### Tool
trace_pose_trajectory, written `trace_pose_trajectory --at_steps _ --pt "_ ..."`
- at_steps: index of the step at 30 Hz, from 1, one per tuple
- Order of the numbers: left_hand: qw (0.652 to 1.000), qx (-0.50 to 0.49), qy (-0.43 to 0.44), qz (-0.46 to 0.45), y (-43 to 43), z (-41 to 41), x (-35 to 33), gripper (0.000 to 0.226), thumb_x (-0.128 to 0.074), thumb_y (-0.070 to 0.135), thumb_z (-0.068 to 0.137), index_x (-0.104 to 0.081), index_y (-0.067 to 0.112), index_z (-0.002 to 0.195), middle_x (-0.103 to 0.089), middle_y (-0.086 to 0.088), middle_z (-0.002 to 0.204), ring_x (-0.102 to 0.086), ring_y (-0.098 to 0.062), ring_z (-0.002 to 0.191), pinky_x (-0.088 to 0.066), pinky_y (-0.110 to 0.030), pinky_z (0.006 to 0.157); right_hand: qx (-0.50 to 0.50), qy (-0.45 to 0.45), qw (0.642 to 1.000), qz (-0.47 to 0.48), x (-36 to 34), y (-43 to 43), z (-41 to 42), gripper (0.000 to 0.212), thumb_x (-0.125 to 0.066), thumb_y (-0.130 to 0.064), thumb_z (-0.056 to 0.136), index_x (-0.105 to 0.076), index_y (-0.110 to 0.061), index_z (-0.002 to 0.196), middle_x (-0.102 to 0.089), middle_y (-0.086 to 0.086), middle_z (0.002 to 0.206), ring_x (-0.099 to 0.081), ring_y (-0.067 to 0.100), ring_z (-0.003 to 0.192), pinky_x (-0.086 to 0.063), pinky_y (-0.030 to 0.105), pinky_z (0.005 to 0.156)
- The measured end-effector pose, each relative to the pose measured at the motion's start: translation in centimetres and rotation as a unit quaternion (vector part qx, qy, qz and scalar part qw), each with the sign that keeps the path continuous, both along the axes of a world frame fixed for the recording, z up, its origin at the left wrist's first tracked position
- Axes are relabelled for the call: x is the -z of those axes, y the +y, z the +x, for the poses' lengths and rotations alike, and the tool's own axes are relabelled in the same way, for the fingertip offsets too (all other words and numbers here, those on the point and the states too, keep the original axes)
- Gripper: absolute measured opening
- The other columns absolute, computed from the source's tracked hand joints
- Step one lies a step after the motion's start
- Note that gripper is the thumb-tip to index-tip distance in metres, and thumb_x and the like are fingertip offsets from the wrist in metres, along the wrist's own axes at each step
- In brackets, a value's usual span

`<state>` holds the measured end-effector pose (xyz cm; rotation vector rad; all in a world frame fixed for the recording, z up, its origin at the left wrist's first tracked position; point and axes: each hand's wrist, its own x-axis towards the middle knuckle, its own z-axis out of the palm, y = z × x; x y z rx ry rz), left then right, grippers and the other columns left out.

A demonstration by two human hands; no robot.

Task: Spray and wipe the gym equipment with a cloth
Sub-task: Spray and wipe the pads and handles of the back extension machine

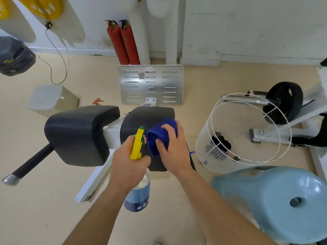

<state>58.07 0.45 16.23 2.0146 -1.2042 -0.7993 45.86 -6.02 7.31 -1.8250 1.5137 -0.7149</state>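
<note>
Spray bottle [137,191] (label unreadable) gripped by left hand [128,167]; right hand [174,149] clutches blue cloth [159,135].

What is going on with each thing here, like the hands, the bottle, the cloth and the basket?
Left hand: gripping the spray bottle's neck.
Clear spray bottle with yellow trigger: held up, nozzle aimed at the pad.
Right hand: pressing the cloth down.
Blue cloth: bunched on the right black pad.
Right black pad: being wiped.
White wire basket: upright, dark items at the bottom.

blue cloth [160,137] bunched on black pad [150,119], yellow-triggered spray bottle [138,188] beside
</note>
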Motion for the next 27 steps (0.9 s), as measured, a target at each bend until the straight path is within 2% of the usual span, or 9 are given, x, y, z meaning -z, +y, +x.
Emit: trace_pose_trajectory --at_steps 2,5,10,15,17,19,20,22,27 --pt "1.0 -0.009 0.001 0.0 -1.3 -0.3 -0.1 0.036 -0.074 -0.003 0.08 -0.06 0.021 0.103 -0.057 0.011 0.073 -0.053 -0.014 0.065 -0.038 -0.02 0.06 -0.072 0.09 0.993 -0.03 1.5 0.1 -0.8 0.048 -0.037 -0.048 0.102 -0.026 -0.04 0.147 -0.004 0.001 0.166 -0.019 0.032 0.149 -0.029 0.048 0.118" --pt "1.0 -0.007 -0.008 0.005 -3.3 -0.3 -0.5 0.039 -0.073 -0.004 0.08 -0.062 0.02 0.109 -0.063 0.01 0.082 -0.059 -0.015 0.072 -0.043 -0.019 0.063 -0.163 0.186 0.963 -0.109 2.2 -0.7 -2.6 0.051 -0.02 -0.05 0.105 -0.018 -0.039 0.155 -0.005 0.003 0.167 0.0 0.029 0.154 -0.008 0.044 0.123" --pt "0.998 -0.006 0.022 0.064 -7.5 0.2 -1.9 0.049 -0.071 -0.006 0.076 -0.063 0.024 0.114 -0.069 0.006 0.1 -0.066 -0.02 0.095 -0.061 -0.039 0.077 -0.261 0.168 0.941 -0.137 1.4 -6.0 -2.9 0.047 -0.031 -0.041 0.106 -0.033 -0.038 0.152 -0.034 0.002 0.159 -0.018 0.026 0.151 -0.017 0.045 0.123" --pt "0.995 0.03 0.011 0.091 -11.4 2.5 -4.1 0.049 -0.074 -0.007 0.07 -0.065 0.028 0.103 -0.071 0.008 0.096 -0.059 -0.018 0.07 -0.051 -0.027 0.067 -0.287 0.123 0.95 0.016 -0.4 -11.8 0.0 0.044 -0.029 -0.039 0.105 -0.039 -0.043 0.148 -0.044 -0.005 0.153 -0.022 0.021 0.15 -0.013 0.047 0.121" --pt "0.995 0.029 -0.012 0.095 -12.5 3.7 -4.9 0.049 -0.076 -0.006 0.069 -0.067 0.032 0.098 -0.07 0.018 0.092 -0.059 -0.021 0.077 -0.048 -0.024 0.066 -0.311 0.109 0.938 0.104 -0.6 -14.7 1.0 0.043 -0.029 -0.036 0.105 -0.041 -0.043 0.147 -0.046 -0.006 0.152 -0.023 0.021 0.15 -0.016 0.05 0.12" --pt "0.995 0.022 -0.025 0.096 -13.4 4.8 -5.7 0.053 -0.077 -0.006 0.07 -0.064 0.04 0.092 -0.067 0.03 0.086 -0.061 -0.011 0.082 -0.044 -0.02 0.068 -0.319 0.101 0.924 0.184 -0.3 -17.5 2.1 0.042 -0.032 -0.034 0.106 -0.043 -0.043 0.145 -0.049 -0.004 0.148 -0.036 0.023 0.142 -0.03 0.048 0.114" --pt "0.995 0.021 -0.028 0.095 -13.7 5.3 -6.0 0.055 -0.078 -0.006 0.071 -0.062 0.043 0.09 -0.067 0.028 0.084 -0.06 -0.004 0.083 -0.042 -0.019 0.069 -0.31 0.098 0.922 0.21 0.1 -18.6 2.7 0.041 -0.034 -0.034 0.106 -0.045 -0.043 0.143 -0.054 -0.002 0.143 -0.047 0.023 0.13 -0.038 0.044 0.106" --pt "0.996 0.014 -0.028 0.089 -14.2 6.3 -6.6 0.057 -0.078 -0.007 0.07 -0.063 0.043 0.093 -0.068 0.024 0.089 -0.061 0.002 0.085 -0.041 -0.021 0.073 -0.282 0.105 0.926 0.227 1.6 -20.7 3.9 0.04 -0.036 -0.032 0.104 -0.049 -0.042 0.141 -0.059 0.0 0.136 -0.055 0.022 0.112 -0.043 0.037 0.094" --pt "0.996 0.037 -0.018 0.085 -15.0 9.0 -7.9 0.053 -0.079 -0.008 0.064 -0.07 0.031 0.1 -0.07 0.025 0.091 -0.061 0.012 0.085 -0.043 -0.019 0.073 -0.218 0.195 0.925 0.243 4.3 -23.5 5.7 0.045 -0.034 -0.026 0.104 -0.044 -0.033 0.148 -0.051 0.004 0.147 -0.05 0.03 0.128 -0.041 0.04 0.106"
